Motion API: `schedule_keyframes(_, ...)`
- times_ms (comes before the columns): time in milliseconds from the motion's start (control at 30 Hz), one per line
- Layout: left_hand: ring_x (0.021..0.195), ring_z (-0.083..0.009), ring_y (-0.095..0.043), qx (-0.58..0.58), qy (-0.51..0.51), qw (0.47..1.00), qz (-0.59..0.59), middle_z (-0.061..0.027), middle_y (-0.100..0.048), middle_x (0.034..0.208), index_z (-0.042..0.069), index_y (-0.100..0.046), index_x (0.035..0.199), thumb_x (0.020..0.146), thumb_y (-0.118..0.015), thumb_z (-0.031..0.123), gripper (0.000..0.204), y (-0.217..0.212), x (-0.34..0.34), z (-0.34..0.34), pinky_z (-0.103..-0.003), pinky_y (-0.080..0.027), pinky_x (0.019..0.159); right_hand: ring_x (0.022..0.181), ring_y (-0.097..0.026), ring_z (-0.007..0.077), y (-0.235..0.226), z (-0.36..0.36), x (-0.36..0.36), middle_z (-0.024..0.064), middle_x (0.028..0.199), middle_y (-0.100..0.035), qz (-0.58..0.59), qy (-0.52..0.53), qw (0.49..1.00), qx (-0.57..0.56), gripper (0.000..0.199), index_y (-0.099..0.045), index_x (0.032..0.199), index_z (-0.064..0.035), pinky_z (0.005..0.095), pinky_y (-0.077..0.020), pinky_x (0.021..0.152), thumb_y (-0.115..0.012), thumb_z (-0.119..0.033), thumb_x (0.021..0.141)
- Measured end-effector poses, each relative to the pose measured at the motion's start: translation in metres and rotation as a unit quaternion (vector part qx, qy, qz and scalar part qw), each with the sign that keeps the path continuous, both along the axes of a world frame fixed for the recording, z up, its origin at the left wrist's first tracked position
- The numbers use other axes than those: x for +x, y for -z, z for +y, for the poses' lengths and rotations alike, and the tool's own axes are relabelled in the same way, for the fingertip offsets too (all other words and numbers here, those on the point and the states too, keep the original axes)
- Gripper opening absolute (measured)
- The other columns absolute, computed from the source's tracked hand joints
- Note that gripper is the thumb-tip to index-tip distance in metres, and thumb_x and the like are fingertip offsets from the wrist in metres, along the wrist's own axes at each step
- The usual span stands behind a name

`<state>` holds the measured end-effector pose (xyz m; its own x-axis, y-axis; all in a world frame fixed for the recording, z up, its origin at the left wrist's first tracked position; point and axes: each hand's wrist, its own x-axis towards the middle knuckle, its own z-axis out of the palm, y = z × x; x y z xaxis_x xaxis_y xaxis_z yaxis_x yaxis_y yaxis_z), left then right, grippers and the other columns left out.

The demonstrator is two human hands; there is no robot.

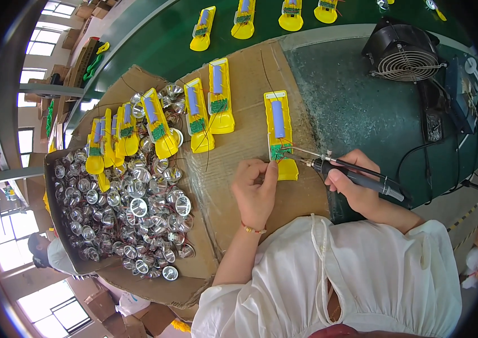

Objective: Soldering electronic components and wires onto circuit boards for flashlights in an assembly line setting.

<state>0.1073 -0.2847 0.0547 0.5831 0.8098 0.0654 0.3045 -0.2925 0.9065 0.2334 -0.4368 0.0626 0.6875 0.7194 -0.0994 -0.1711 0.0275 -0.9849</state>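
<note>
Green worktop [357, 112] under flattened cardboard sheet [239, 152], factory windows off at the rim. Left hand [256, 188] curled shut, fingertips pinching thin wires at the lower end of a yellow flashlight half-shell [280, 135]; shell flat on the cardboard just beyond the fingers, blue battery cell [278, 119] seated along it, small green circuit board [279, 151] right at the fingertips. Right hand [357, 188] clamped around a black soldering iron [357, 177], tip slanting across toward the left hand and touching or nearly touching the board; exact contact too small to tell. Further out past the left hand, more yellow shells in a loose row and an open cardboard box [59, 225] heaped with shiny reflector cups [132, 203]. Beyond the right hand, a black fan [405, 53].

Risks, as a judgement: hot tip very near the pinching fingertips, so a slip likely burns skin; lingering heat could soften the plastic shell or harm the board; shell unclamped, so a push from the iron could slide it and smear solder across pads; loose wires could spring free if the pinch relaxes.
</note>
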Motion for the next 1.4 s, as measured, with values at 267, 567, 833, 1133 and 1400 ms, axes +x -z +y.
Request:
schedule_keyframes(267,0.059,-0.0111,-0.051,0.010,-0.007,1.000,0.006,-0.0079,-0.055,0.076,-0.004,-0.060,0.071,0.077,-0.065,0.004,0.010,0.001,0.001,0.001,-0.022,-0.042,0.050,0.057,-0.056,0.0095,0.006,0.003,0.000,0.0102,0.071,-0.061,-0.037,-0.027,0.999,-0.022,0.013,-0.050,0.084,0.0001,0.0222,-0.0470,0.051,-0.060,-0.008,0.081)
schedule_keyframes(567,0.059,-0.0109,-0.051,0.006,-0.005,1.000,0.009,-0.0076,-0.054,0.076,-0.004,-0.059,0.071,0.077,-0.065,0.005,0.012,0.001,0.001,0.001,-0.022,-0.042,0.050,0.061,-0.059,0.0081,0.001,-0.006,0.002,0.0072,0.071,-0.063,-0.029,0.003,1.000,0.010,0.016,-0.052,0.085,-0.0005,0.0221,-0.0482,0.054,-0.062,-0.012,0.081)
schedule_keyframes(833,0.059,-0.0099,-0.050,-0.007,-0.004,1.000,0.001,-0.0068,-0.053,0.076,-0.004,-0.059,0.071,0.078,-0.064,0.005,0.012,0.002,0.002,0.000,-0.021,-0.042,0.051,0.061,-0.059,0.0100,0.005,-0.003,0.002,0.0102,0.072,-0.062,-0.044,-0.040,0.998,-0.007,0.012,-0.050,0.085,0.0005,0.0227,-0.0488,0.055,-0.060,-0.006,0.081)
schedule_keyframes(1133,0.059,-0.0096,-0.049,0.005,-0.006,1.000,-0.002,-0.0065,-0.053,0.075,-0.004,-0.059,0.071,0.078,-0.065,0.005,0.013,0.004,0.001,0.001,-0.021,-0.041,0.050,0.060,-0.059,0.0099,0.008,-0.003,0.002,0.0103,0.071,-0.062,-0.089,-0.048,0.995,-0.012,0.012,-0.051,0.083,0.0005,0.0223,-0.0492,0.054,-0.060,-0.007,0.081)
schedule_keyframes(1400,0.060,-0.0109,-0.050,-0.006,-0.005,1.000,-0.008,-0.0069,-0.053,0.075,-0.003,-0.059,0.070,0.077,-0.065,0.005,0.013,0.003,0.005,0.001,-0.023,-0.041,0.051,0.063,-0.061,0.0102,0.003,-0.017,0.006,0.0087,0.072,-0.064,-0.039,0.011,0.999,0.014,0.019,-0.052,0.087,0.0006,0.0232,-0.0495,0.056,-0.063,-0.014,0.081)
